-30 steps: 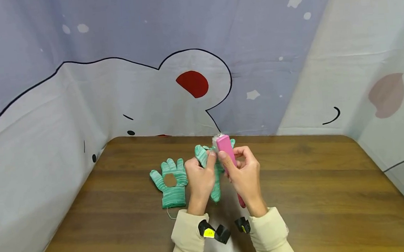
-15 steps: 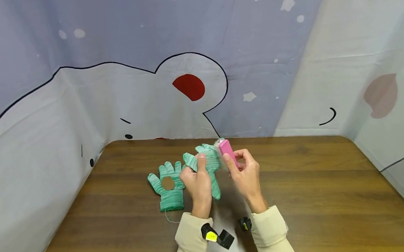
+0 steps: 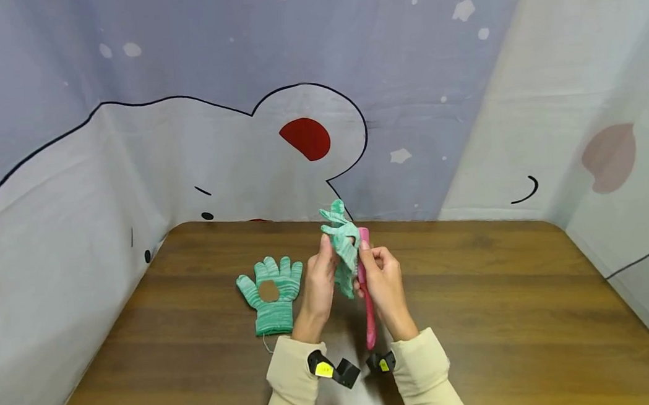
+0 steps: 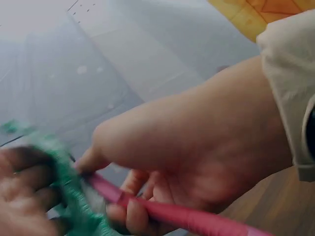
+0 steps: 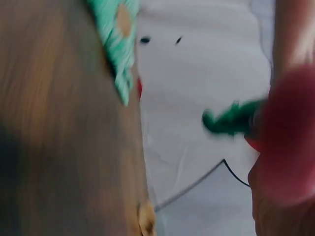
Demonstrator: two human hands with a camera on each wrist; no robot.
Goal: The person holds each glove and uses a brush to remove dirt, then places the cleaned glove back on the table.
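Left hand (image 3: 317,283): gripping mottled green knitted glove (image 3: 344,233) above brown wood-grain counter (image 3: 503,303) | Right hand (image 3: 384,282): clamped on long pink brush (image 3: 370,314), head against glove | Second green knitted glove (image 3: 274,318), brown-spotted: flat, left.

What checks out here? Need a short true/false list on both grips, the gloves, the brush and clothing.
1. The right grip holds a brush. True.
2. The brush is blue. False: it is pink.
3. The left grip holds a green glove. True.
4. The other glove lies on the table, showing a brown spot. True.
5. It lies right of both grips. False: left of them.
6. The clothing is dark. False: the sleeves are cream.
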